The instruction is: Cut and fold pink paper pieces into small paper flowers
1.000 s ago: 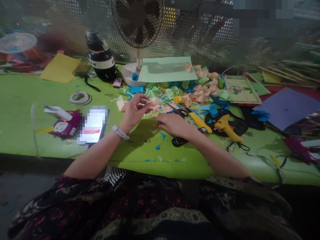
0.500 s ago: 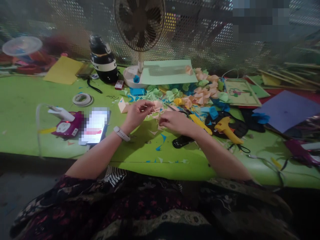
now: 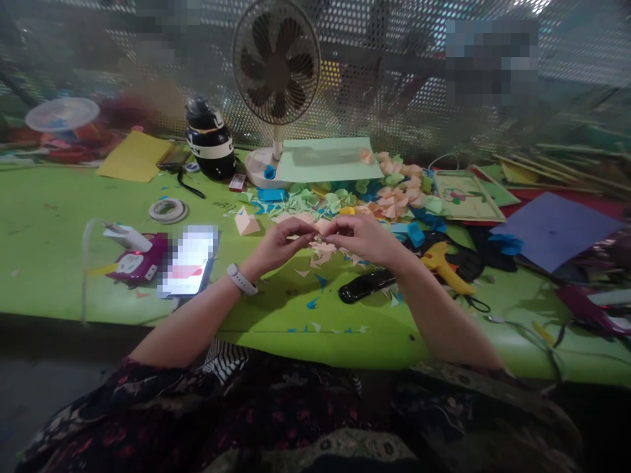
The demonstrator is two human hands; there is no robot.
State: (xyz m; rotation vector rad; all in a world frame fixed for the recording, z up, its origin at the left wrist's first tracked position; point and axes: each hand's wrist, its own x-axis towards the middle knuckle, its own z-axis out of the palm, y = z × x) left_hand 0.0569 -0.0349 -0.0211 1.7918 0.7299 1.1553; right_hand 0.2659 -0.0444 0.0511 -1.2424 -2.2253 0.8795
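My left hand (image 3: 284, 247) and my right hand (image 3: 359, 238) meet fingertip to fingertip over the green table (image 3: 276, 309). Both are pinched around something too small to make out. Peach paper scraps (image 3: 323, 253) lie just beneath the fingertips. Left of my left hand stands a folded peach paper piece (image 3: 246, 222). A black glossy object (image 3: 365, 285) rests below my right wrist, and a yellow glue gun (image 3: 449, 268) is to the right of that forearm. Blue scraps (image 3: 312, 303) are scattered nearer the front edge.
Behind the hands are a fan (image 3: 277, 72), a pale green sheet (image 3: 330, 159) and a heap of peach paper flowers (image 3: 400, 194). At left are a phone (image 3: 190, 261), a tape roll (image 3: 168, 209), a purple power strip (image 3: 142, 261) and a black bottle (image 3: 211, 148).
My hands have come together, fingertips now touching or nearly so; before, they were apart. The view has tilted slightly upward, showing more of the fan.
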